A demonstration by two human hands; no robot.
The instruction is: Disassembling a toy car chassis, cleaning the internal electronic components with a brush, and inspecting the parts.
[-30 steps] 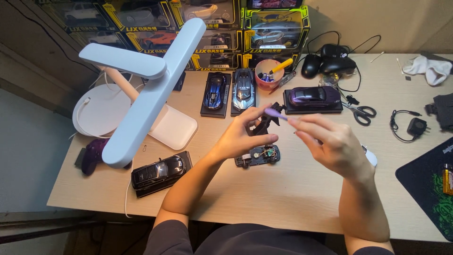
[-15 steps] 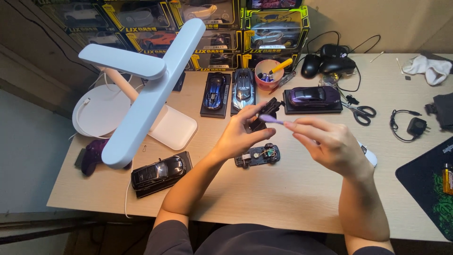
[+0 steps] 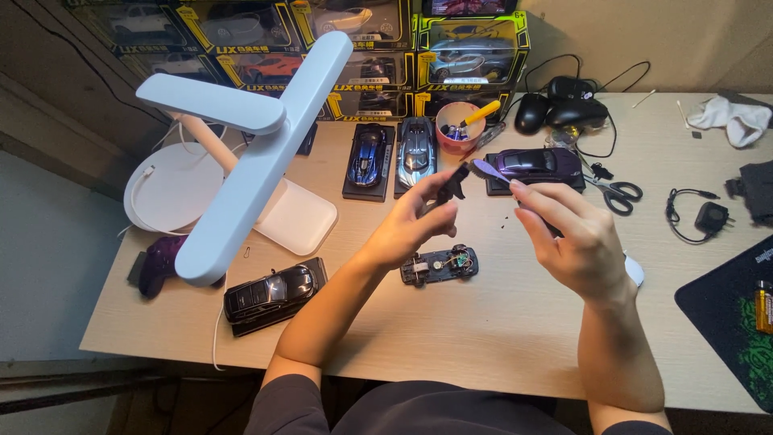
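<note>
2 hands meet above the desk. Left hand (image 3: pixel 411 229) pinches a small black car part (image 3: pixel 457 181) at its fingertips; right hand (image 3: pixel 576 238), fingers curled narrow, aims a purple-tipped tool (image 3: pixel 487 169) at it. Below the fingers lies the stripped chassis (image 3: pixel 440 265), its body shell off and apparently not yet refitted.

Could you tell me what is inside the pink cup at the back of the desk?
The pink cup holds a yellow-handled tool leaning against its rim, plus a few small dark and bluish bits. Its wall hides the tool's tip and the cup's bottom.
</note>
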